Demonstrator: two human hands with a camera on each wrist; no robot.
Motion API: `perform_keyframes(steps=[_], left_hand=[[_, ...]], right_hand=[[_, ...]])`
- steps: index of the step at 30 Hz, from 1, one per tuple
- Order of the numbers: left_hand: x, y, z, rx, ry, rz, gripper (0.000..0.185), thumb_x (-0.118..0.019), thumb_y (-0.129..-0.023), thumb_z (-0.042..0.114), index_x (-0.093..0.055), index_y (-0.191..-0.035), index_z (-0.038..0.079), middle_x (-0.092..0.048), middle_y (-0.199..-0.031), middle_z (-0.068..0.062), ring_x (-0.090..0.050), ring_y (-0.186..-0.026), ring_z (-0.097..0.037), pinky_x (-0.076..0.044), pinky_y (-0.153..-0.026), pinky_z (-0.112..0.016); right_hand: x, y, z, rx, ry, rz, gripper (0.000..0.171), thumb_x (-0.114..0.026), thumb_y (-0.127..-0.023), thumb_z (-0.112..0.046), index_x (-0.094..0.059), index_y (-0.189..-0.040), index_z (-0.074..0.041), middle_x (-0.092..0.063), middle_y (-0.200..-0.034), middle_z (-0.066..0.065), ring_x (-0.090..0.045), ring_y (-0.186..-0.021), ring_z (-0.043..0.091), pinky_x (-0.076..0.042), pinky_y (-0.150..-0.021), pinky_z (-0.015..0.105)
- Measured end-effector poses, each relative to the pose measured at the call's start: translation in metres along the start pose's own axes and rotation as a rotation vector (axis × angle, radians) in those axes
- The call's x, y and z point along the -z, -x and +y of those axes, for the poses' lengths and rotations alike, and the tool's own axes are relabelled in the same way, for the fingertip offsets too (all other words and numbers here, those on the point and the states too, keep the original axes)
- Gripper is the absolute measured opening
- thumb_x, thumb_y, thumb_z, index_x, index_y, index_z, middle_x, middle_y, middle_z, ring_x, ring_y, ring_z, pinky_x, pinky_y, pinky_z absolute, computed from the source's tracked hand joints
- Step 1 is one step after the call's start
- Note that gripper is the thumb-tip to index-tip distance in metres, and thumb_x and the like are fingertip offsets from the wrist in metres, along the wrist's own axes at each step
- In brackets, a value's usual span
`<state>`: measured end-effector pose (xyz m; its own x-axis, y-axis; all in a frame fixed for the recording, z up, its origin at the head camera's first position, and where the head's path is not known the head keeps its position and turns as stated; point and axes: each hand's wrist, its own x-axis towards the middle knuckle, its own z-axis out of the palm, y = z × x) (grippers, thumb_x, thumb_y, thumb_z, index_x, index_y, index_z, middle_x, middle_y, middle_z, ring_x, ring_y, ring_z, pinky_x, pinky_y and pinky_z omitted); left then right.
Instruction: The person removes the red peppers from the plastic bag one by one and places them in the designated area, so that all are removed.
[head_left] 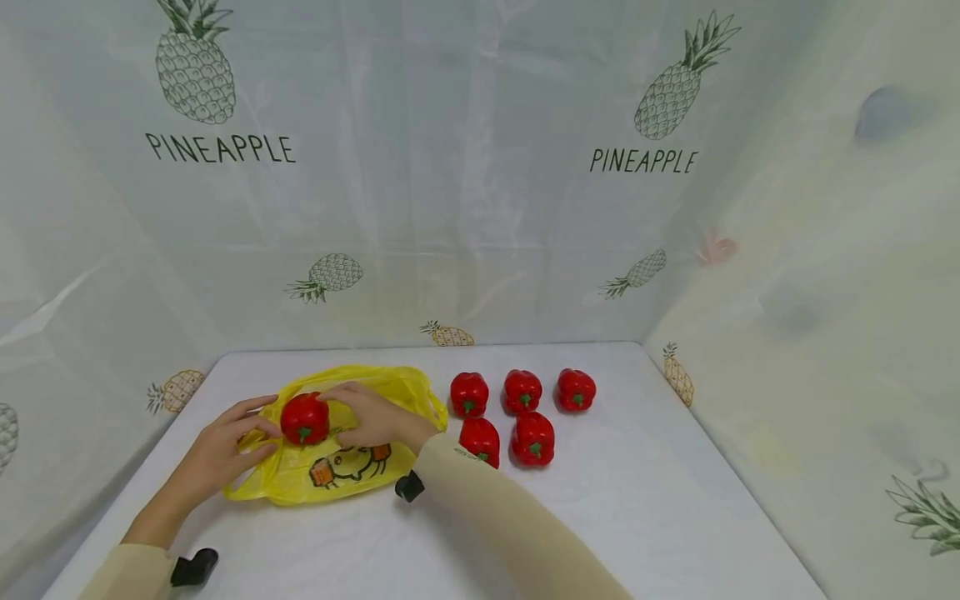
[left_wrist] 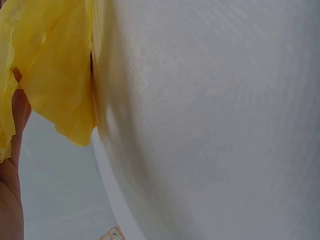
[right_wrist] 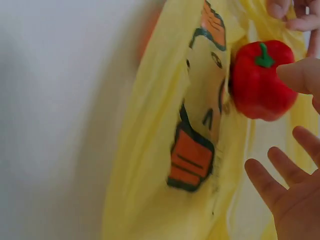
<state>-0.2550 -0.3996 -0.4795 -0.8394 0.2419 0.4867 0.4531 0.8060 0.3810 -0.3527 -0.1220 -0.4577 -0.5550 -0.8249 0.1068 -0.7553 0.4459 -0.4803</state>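
Right hand [head_left: 372, 419] touches pepper [head_left: 304, 418]; left hand [head_left: 225, 446] seemingly grips bag [head_left: 352, 479].

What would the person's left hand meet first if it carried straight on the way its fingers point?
Most likely the glossy red bell pepper at the mouth of the thin yellow plastic bag. The left hand points toward it, fingers already on the bag's edge; the exact depth between them is unclear.
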Motion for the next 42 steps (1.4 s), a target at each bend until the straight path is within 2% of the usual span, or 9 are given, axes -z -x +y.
perform_keyframes(steps=[4,7,10,12,14,17,27,34,42], left_hand=[[0.000,-0.003,0.003,-0.001,0.015,-0.010,0.030,-0.093,-0.079,0.005,-0.077,-0.095,0.025,-0.058,-0.149,-0.015,-0.057,-0.130,-0.046,-0.023,-0.096,0.006],[0.000,-0.004,0.005,0.010,0.000,-0.025,0.027,-0.092,-0.081,0.008,-0.077,-0.095,0.026,-0.058,-0.149,-0.014,-0.055,-0.132,-0.046,-0.048,-0.102,-0.011],[0.001,-0.003,0.004,0.012,-0.036,-0.021,0.027,-0.093,-0.081,0.010,-0.077,-0.095,0.027,-0.059,-0.149,-0.012,-0.057,-0.131,-0.042,-0.056,-0.099,-0.023],[0.001,-0.002,0.003,0.005,-0.040,-0.012,0.028,-0.094,-0.080,0.009,-0.077,-0.094,0.027,-0.059,-0.148,-0.012,-0.058,-0.129,-0.042,-0.051,-0.099,-0.012],[0.001,-0.001,0.001,0.000,-0.035,-0.003,0.030,-0.094,-0.079,0.008,-0.077,-0.094,0.027,-0.060,-0.148,-0.012,-0.058,-0.127,-0.041,-0.035,-0.097,0.002],[0.000,0.000,0.000,-0.016,-0.003,0.002,0.032,-0.094,-0.078,0.005,-0.077,-0.094,0.027,-0.059,-0.147,-0.014,-0.059,-0.126,-0.044,-0.022,-0.096,0.007],[-0.002,-0.002,0.000,-0.036,0.013,0.010,0.035,-0.094,-0.076,0.003,-0.076,-0.093,0.028,-0.059,-0.147,-0.015,-0.058,-0.127,-0.044,-0.021,-0.097,0.008],[-0.002,-0.002,0.000,-0.014,0.004,-0.006,0.032,-0.094,-0.078,0.004,-0.076,-0.093,0.027,-0.058,-0.148,-0.014,-0.056,-0.128,-0.043,-0.023,-0.097,0.008],[-0.001,-0.001,0.001,-0.004,-0.002,-0.013,0.034,-0.093,-0.077,0.003,-0.076,-0.094,0.028,-0.058,-0.148,-0.014,-0.057,-0.129,-0.044,-0.021,-0.097,0.007]], right_hand=[[-0.007,-0.003,-0.001,-0.046,-0.006,0.022,0.075,-0.075,-0.100,-0.027,-0.037,-0.164,-0.032,-0.028,-0.174,-0.006,-0.029,-0.158,0.013,-0.038,-0.123,0.037],[-0.013,-0.005,-0.002,-0.084,-0.009,0.030,0.079,-0.076,-0.099,-0.027,-0.034,-0.166,-0.036,-0.022,-0.176,-0.006,-0.026,-0.160,0.016,-0.038,-0.123,0.042],[-0.016,-0.009,-0.005,-0.087,-0.010,0.028,0.082,-0.076,-0.098,-0.026,-0.031,-0.166,-0.037,-0.020,-0.177,-0.006,-0.024,-0.161,0.017,-0.037,-0.124,0.043],[-0.017,-0.012,-0.009,-0.083,-0.011,0.018,0.084,-0.076,-0.098,-0.026,-0.030,-0.167,-0.037,-0.019,-0.177,-0.007,-0.023,-0.162,0.016,-0.034,-0.126,0.042],[-0.018,-0.015,-0.012,-0.081,-0.014,0.004,0.084,-0.076,-0.098,-0.026,-0.029,-0.168,-0.036,-0.020,-0.177,-0.009,-0.023,-0.161,0.014,-0.033,-0.126,0.039],[-0.019,-0.017,-0.016,-0.072,-0.018,-0.012,0.084,-0.075,-0.098,-0.025,-0.029,-0.168,-0.034,-0.023,-0.175,-0.010,-0.028,-0.158,0.011,-0.035,-0.124,0.032],[-0.019,-0.015,-0.018,-0.117,0.009,0.006,0.071,-0.076,-0.098,-0.031,-0.043,-0.161,-0.035,-0.036,-0.161,-0.009,-0.047,-0.133,0.004,-0.046,-0.102,0.013],[-0.020,-0.016,-0.015,-0.083,0.047,0.039,0.056,-0.077,-0.099,-0.031,-0.053,-0.150,-0.030,-0.042,-0.160,-0.010,-0.050,-0.133,0.003,-0.046,-0.102,0.011],[-0.020,-0.013,-0.016,-0.096,0.015,0.046,0.057,-0.082,-0.096,-0.031,-0.055,-0.145,-0.030,-0.052,-0.151,-0.012,-0.054,-0.127,0.001,-0.049,-0.099,0.011]])
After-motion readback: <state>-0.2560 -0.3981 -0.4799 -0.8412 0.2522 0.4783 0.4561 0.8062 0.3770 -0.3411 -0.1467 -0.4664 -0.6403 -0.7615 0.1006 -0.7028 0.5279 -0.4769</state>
